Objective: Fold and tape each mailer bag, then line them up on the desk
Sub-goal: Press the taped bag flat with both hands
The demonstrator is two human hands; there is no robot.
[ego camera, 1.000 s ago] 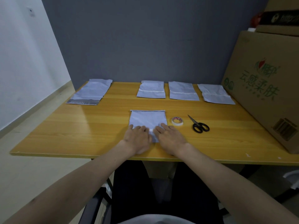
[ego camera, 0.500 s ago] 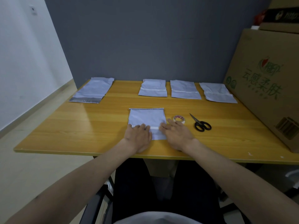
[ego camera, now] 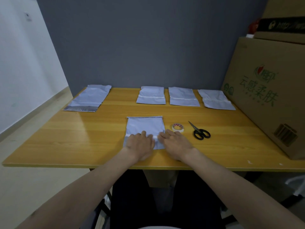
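Observation:
A folded white mailer bag [ego camera: 146, 125] lies on the wooden desk [ego camera: 82, 139] in front of me. My left hand [ego camera: 141, 143] and my right hand [ego camera: 175, 142] lie flat on its near part, fingers straight, pressing along a strip of tape [ego camera: 155, 137] that shows between them. Three folded, taped mailer bags [ego camera: 151, 95] [ego camera: 183, 97] [ego camera: 215, 100] sit in a row along the back edge. An unfolded mailer bag [ego camera: 90, 98] with a grey flap lies at the back left. A tape roll [ego camera: 177, 127] and black-handled scissors [ego camera: 198, 131] sit right of my right hand.
A large cardboard box [ego camera: 270, 95] with green print stands on the desk's right side, close to the rightmost folded bag, with another box [ego camera: 280, 28] on top. A grey wall [ego camera: 148, 42] backs the desk. A white wall and floor lie to the left.
Both hands have stayed on the bag's near part; the right hand shifted slightly outward toward the bag's right edge. The bag has not moved on the desk.

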